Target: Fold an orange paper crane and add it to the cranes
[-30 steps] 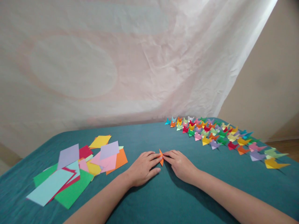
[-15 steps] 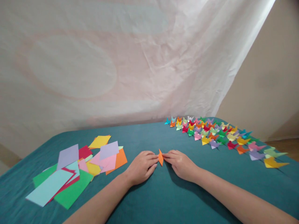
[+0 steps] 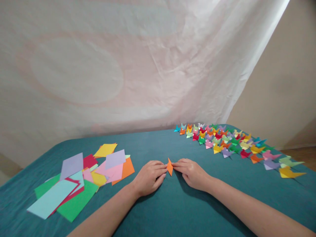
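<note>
A small orange folded paper, shaped like a narrow diamond, lies on the teal cloth between my two hands. My left hand rests on the cloth, its closed fingertips pressing the paper's left edge. From the other side, my right hand holds the right edge with fingers pinched together. The undersides of the fingers and the thumb tips are partly hidden.
Loose sheets of coloured paper, among them a light blue sheet and a green sheet, overlap on the left. Rows of folded paper birds, with a yellow bird nearest, stand at right. A pale sheet hangs behind the table.
Hardly anything differs. Both hands keep their places at the orange paper, with only a very slight shift of the fingers.
</note>
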{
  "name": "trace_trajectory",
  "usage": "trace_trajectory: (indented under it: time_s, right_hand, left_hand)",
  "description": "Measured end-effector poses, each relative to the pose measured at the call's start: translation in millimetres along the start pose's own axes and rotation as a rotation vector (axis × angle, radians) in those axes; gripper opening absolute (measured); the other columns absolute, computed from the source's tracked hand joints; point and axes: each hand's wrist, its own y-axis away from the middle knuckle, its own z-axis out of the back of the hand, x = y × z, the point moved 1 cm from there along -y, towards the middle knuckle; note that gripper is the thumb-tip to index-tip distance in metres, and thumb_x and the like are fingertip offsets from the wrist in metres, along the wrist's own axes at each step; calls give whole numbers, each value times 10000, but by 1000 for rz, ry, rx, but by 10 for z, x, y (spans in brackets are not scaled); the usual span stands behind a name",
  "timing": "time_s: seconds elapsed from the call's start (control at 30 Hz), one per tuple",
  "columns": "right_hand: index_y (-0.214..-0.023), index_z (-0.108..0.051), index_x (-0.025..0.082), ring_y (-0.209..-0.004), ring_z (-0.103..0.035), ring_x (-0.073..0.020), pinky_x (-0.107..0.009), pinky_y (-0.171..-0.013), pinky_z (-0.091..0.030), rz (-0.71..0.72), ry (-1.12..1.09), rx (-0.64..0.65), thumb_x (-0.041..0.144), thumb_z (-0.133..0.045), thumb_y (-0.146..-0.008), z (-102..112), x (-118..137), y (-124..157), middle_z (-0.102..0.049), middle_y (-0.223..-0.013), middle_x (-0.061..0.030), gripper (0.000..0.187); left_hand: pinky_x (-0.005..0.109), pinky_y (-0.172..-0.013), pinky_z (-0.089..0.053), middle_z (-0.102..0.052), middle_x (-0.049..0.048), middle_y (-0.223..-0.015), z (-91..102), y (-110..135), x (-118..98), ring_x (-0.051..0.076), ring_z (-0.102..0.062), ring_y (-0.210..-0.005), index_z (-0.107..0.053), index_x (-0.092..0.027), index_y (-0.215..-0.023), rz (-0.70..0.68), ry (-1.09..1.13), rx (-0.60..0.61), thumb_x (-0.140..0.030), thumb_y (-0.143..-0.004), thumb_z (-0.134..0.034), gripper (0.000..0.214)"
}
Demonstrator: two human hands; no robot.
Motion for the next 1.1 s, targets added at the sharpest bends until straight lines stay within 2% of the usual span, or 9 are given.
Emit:
trace_trajectory:
  time_s: [0.47, 1.1]
  right_hand:
    - [-1173, -589, 161, -1037, -549, -197, -377, -905, -451, 20, -26, -47, 9, -390, -739, -16, -18, -10, -638, -1141, -78, 502]
    - [-1199, -567, 166, -1053, -530, -195, -377, -910, -426, 27, 6, 3, 12, -389, -749, 5, -27, 5, -618, -1177, -65, 507]
  left_hand:
    - [393, -973, -380, -614, 49, -1174, 0, 0, 12, 211, -512, -1104, -602, -200, -1131, -15, 10, -28, -201, -896, -406, 306]
    - [389, -970, -380, -601, 45, -1194, 12, 5, 11, 211, -498, -1118, -590, -210, -1152, -12, 33, -5, -212, -905, -398, 313]
